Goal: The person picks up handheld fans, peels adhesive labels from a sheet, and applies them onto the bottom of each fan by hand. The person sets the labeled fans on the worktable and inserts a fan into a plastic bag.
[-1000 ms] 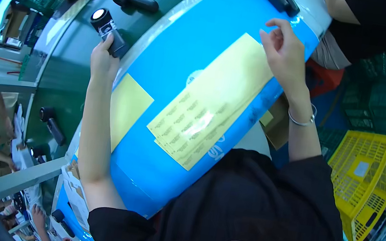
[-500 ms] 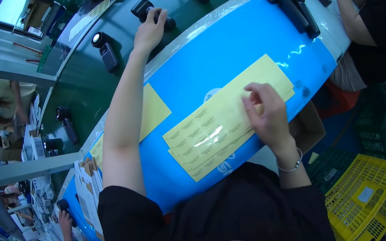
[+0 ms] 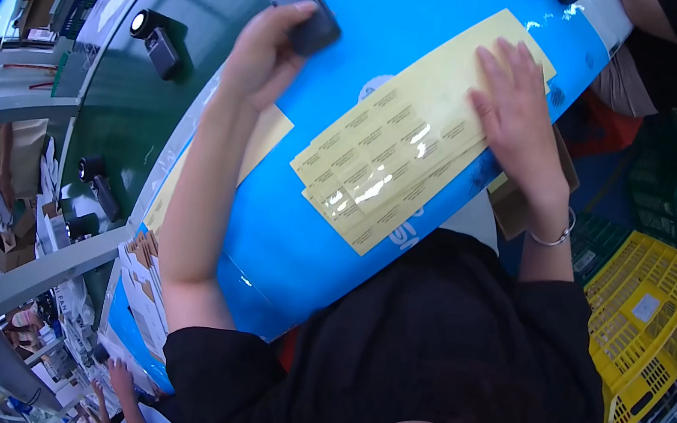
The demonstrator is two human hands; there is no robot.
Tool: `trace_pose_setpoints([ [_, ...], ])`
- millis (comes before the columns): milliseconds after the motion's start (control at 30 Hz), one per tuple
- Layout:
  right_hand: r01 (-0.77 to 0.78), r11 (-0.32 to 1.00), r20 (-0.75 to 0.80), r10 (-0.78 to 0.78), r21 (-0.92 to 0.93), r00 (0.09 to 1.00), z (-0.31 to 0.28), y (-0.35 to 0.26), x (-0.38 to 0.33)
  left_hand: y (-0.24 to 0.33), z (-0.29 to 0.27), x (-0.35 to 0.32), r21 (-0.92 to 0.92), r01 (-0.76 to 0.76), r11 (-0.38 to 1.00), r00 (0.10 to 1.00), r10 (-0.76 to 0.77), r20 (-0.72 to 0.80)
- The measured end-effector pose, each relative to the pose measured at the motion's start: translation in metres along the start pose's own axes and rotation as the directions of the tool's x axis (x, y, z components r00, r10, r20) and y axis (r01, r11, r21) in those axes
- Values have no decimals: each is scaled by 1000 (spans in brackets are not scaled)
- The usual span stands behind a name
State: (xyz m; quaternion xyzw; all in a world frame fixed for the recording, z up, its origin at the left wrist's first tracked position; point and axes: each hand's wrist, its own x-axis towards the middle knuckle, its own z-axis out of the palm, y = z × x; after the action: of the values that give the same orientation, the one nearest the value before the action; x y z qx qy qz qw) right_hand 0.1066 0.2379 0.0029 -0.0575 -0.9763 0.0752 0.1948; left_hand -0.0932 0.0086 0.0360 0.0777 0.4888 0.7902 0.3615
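The left hand (image 3: 258, 57) pinches a dark grey, round-headed plastic device (image 3: 316, 27) by its handle, leaving the head free, over the blue-covered bench (image 3: 251, 281); its fingertips are partly hidden. The right hand (image 3: 516, 107) rests spread on glossy yellow label sheets (image 3: 393, 128), perhaps steadying them. A similar black device (image 3: 160, 52) lies leftward.

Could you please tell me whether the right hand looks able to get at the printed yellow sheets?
Probably yes: the right hand seems to rest on the printed yellow sheets, nothing else appears to cover them, and the left hand, holding a dark handheld device, is off to their left.
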Motion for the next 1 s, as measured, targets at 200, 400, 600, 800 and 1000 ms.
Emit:
trace_pose_setpoints([
  [200,-131,831,20,143,540,989,-28,-10,-2,-49,59,-61,-70,57,996,984,-45,171],
  [400,-170,826,6,198,538,980,-12,-31,-17,-75,56,-59,144,-58,988,980,29,196],
  [600,-80,919,-55,110,385,992,-16,-37,-16,-80,56,-59,172,-114,978,967,70,244],
  [800,-24,938,49,7,346,999,-13,-38,-19,-82,58,-63,168,-107,980,977,72,200],
  [1000,19,975,60,-33,223,998,-15,-44,-24,-80,60,-66,228,-110,968,973,58,223],
])
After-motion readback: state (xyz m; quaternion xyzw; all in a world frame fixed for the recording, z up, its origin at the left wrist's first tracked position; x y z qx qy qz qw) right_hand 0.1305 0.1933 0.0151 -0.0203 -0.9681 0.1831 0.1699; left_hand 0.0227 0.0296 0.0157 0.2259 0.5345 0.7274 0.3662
